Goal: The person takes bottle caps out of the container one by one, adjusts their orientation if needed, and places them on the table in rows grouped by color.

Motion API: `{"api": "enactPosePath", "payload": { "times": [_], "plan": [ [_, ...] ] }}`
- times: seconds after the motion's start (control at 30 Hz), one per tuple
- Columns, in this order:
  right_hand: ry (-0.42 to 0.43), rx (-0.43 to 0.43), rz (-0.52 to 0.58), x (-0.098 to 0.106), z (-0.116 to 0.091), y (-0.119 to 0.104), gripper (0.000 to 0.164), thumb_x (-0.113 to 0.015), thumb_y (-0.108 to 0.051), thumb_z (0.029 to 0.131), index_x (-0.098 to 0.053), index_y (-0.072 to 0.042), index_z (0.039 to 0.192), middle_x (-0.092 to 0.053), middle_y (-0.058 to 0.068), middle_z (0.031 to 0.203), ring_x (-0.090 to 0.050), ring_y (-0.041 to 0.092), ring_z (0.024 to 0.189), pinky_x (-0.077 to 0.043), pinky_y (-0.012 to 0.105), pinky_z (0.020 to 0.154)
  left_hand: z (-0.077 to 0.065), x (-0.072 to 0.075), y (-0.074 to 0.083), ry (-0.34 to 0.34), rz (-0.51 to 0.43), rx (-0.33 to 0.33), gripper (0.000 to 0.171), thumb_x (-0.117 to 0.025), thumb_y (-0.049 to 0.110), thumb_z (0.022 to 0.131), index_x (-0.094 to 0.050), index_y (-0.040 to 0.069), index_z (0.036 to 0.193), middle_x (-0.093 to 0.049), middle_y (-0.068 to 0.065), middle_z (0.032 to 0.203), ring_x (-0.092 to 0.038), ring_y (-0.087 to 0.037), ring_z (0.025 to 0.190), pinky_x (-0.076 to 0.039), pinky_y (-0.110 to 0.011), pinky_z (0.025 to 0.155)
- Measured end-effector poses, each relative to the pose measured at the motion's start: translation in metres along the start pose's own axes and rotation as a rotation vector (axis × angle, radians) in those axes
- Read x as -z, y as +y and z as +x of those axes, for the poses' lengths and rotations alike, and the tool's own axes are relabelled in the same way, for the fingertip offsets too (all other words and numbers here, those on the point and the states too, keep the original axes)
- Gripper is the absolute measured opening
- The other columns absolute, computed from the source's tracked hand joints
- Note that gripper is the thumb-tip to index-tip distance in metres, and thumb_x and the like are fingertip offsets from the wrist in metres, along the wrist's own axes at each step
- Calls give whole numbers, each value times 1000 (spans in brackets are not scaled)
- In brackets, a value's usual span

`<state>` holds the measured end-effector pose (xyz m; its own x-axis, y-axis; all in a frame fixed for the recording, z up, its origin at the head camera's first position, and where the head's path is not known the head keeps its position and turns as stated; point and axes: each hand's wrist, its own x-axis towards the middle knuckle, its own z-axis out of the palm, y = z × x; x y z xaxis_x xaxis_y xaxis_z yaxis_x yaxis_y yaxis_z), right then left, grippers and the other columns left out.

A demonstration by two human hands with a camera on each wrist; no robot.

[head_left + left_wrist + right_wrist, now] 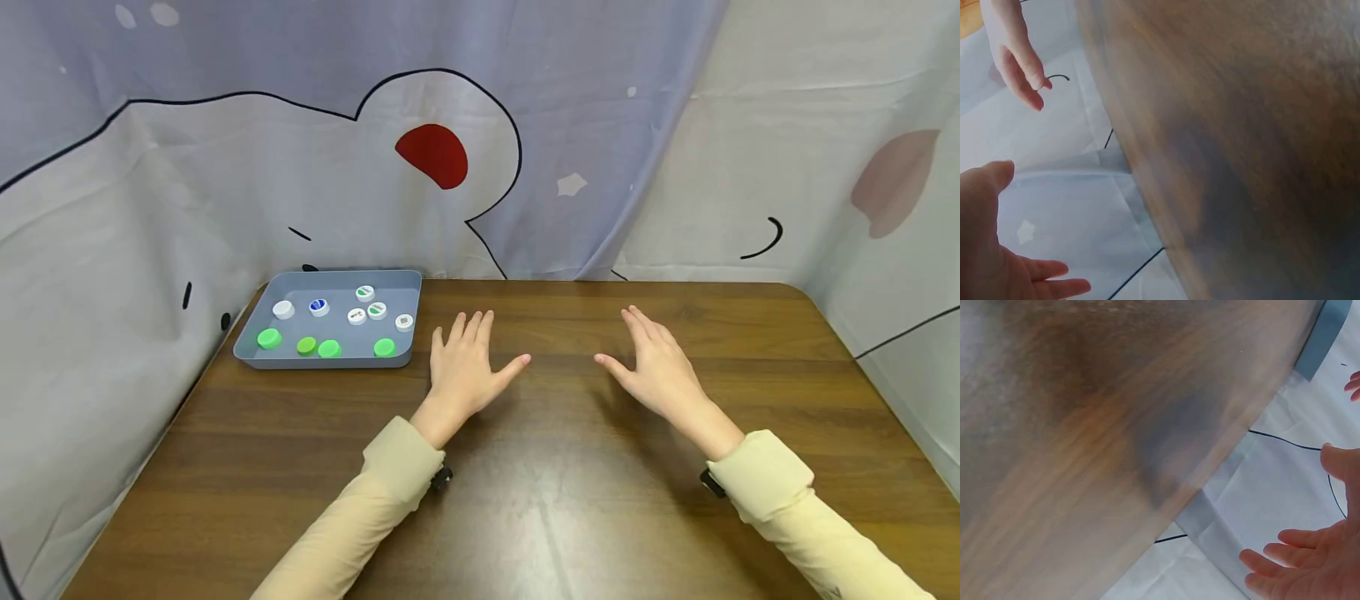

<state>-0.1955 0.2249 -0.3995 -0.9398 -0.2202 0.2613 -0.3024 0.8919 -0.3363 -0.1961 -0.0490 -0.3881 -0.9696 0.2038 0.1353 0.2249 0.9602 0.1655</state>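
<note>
My left hand (463, 371) is held over the table just right of the tray, fingers straight and thumb spread toward the middle, with nothing in it. Opposite it, my right hand (663, 375) hovers over the right half of the table, thumb pointing inward, also holding nothing. A blue-grey tray (345, 363) lies at the table's back left. Inside it are several green bottle caps (269, 338) along the front and several white bottle caps (283, 310) behind them, some with printed tops. In the left wrist view, the left hand's palm (988, 250) shows, fingers extended.
The brown wooden table (540, 500) extends under both arms. Behind it and along its sides hangs a pale curtain (585, 125) with cartoon prints, meeting the table's back edge. A corner of the tray (1325, 337) appears in the right wrist view.
</note>
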Motion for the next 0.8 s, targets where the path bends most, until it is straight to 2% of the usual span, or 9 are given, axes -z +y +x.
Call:
{"api": "enactPosePath", "payload": {
  "times": [0.2, 0.47, 0.7, 0.8],
  "plan": [
    [66, 50, 16, -1, 5, -3, 77, -74, -34, 82, -41, 8, 138, -41, 27, 144, -39, 45, 131, -32, 57, 108, 1, 4, -4, 23, 7, 12, 93, -38, 79, 81, -35, 14, 148, -47, -4, 145, -38, -27, 137, -35, -50, 106],
    [117, 119, 26, -2, 13, -9, 64, -77, -27, 80, -52, 7, 128, -52, 23, 134, -46, 40, 126, -37, 53, 105, 1, 11, -15, 85, -7, 41, 84, -50, 70, 83, -40, 13, 144, -52, -4, 139, -45, -27, 128, -40, -46, 97],
    [198, 211, 10, -4, 17, -13, 58, -80, -21, 76, -57, 8, 121, -58, 21, 126, -53, 39, 117, -41, 50, 102, 1, 15, -30, 170, -79, 62, 70, -64, 49, 85, -46, 6, 138, -57, -11, 132, -50, -32, 122, -45, -49, 93],
    [220, 230, 7, -4, 18, -13, 56, -81, -19, 75, -58, 7, 118, -60, 20, 121, -56, 38, 112, -43, 48, 99, 1, 17, -38, 187, -101, 82, 65, -66, 40, 86, -48, 3, 135, -59, -14, 128, -52, -34, 117, -46, -50, 91]
  ]
}}
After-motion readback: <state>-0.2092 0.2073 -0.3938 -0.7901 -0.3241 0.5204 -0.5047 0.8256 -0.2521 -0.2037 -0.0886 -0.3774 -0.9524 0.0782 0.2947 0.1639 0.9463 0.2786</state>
